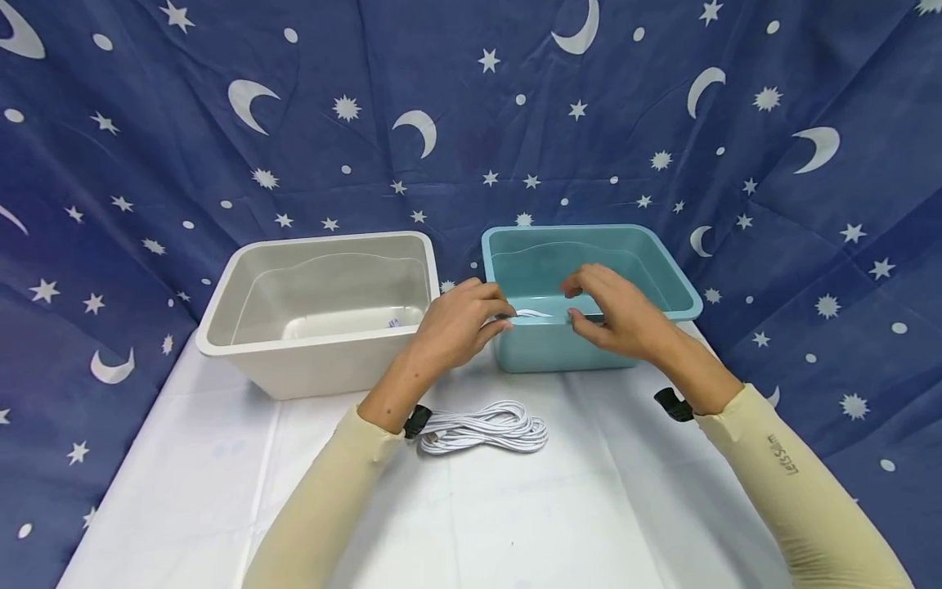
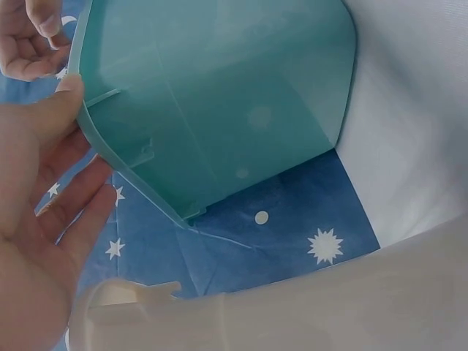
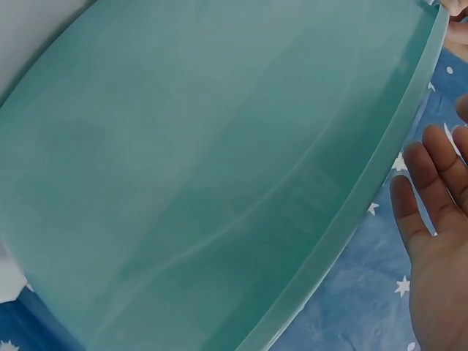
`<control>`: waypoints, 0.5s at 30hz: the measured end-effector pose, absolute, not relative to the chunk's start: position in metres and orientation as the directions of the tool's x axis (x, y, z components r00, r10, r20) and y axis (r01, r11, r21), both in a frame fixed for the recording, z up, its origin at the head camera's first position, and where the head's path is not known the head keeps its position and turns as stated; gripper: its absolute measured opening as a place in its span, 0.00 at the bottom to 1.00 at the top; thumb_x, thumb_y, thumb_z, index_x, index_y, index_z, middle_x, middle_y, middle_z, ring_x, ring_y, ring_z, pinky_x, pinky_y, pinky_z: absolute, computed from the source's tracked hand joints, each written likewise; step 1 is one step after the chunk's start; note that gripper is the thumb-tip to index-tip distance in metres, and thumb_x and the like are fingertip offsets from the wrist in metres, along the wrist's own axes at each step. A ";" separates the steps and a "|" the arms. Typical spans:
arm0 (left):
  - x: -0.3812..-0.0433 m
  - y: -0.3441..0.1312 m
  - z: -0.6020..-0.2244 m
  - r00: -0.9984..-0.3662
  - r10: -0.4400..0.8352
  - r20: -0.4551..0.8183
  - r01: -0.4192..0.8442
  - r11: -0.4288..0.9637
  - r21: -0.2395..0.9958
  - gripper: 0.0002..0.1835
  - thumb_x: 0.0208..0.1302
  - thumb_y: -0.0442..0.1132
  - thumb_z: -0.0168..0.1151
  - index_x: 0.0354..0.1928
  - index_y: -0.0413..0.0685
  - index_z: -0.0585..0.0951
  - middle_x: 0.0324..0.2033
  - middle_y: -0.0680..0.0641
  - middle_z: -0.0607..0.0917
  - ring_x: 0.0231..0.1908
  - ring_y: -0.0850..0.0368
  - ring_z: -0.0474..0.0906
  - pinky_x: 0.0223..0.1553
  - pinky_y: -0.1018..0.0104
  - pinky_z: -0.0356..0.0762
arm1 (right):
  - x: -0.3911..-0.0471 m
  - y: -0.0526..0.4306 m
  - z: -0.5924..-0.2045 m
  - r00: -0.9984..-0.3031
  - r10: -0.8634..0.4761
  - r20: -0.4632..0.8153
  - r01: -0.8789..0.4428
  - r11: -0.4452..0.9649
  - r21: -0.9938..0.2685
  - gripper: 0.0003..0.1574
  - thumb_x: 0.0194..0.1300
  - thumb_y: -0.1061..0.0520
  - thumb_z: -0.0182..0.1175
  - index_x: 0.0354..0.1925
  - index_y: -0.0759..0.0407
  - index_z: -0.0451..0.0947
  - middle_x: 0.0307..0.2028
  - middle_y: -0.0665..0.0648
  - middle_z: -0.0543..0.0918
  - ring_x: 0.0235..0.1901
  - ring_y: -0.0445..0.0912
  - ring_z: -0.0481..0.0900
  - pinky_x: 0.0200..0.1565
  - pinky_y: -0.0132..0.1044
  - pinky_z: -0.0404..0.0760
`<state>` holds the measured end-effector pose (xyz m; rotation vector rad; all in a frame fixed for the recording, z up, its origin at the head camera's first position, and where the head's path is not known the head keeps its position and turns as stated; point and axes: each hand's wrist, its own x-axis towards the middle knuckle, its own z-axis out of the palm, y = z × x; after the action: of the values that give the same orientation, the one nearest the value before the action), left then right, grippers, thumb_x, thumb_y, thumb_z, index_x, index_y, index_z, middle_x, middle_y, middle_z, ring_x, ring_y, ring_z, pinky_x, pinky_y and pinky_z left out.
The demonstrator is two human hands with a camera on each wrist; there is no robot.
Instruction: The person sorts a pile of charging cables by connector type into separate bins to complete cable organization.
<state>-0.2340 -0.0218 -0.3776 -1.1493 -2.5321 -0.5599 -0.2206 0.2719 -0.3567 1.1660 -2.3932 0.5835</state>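
A coiled white cable lies on the table just in front of the bins. My left hand is at the near-left corner of the teal bin, its thumb at the rim in the left wrist view. Beside those fingertips, a short stretch of white cable shows inside the teal bin; the front wall hides the rest. Over the bin's near rim, my right hand hovers with loosely bent fingers and nothing between them. In the right wrist view its fingers stand apart from the rim.
To the left stands a light grey bin with a small purple-and-white item at its bottom. A white cloth covers the table. Behind the bins hangs a blue curtain patterned with moons and stars.
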 end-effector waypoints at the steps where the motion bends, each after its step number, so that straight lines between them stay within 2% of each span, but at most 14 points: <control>1: -0.234 -0.021 -0.377 -0.633 0.647 0.426 0.766 0.604 0.221 0.11 0.72 0.48 0.71 0.52 0.58 0.92 0.46 0.59 0.86 0.44 0.60 0.76 0.41 0.67 0.75 | -0.220 0.272 -0.356 -0.563 -0.633 0.531 -0.806 0.563 -0.184 0.17 0.64 0.67 0.67 0.51 0.60 0.78 0.46 0.56 0.83 0.49 0.50 0.80 0.52 0.46 0.79; 10: -0.234 -0.020 -0.375 -0.641 0.639 0.424 0.758 0.613 0.222 0.11 0.71 0.48 0.72 0.51 0.58 0.92 0.46 0.60 0.86 0.43 0.60 0.76 0.40 0.67 0.75 | -0.210 0.266 -0.358 -0.519 -0.657 0.547 -0.837 0.520 -0.170 0.16 0.64 0.67 0.66 0.50 0.60 0.79 0.46 0.55 0.83 0.48 0.50 0.81 0.52 0.46 0.80; 15: -0.234 -0.020 -0.376 -0.637 0.639 0.431 0.762 0.606 0.229 0.11 0.71 0.47 0.73 0.51 0.56 0.92 0.45 0.59 0.86 0.43 0.60 0.76 0.40 0.66 0.75 | -0.203 0.260 -0.363 -0.514 -0.661 0.547 -0.845 0.498 -0.193 0.13 0.67 0.64 0.63 0.50 0.60 0.79 0.46 0.55 0.83 0.49 0.47 0.80 0.54 0.40 0.79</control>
<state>-0.2341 -0.0205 -0.3760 -1.1366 -2.5291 -0.5710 -0.2033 0.2598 -0.3631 1.2479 -2.3428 0.6247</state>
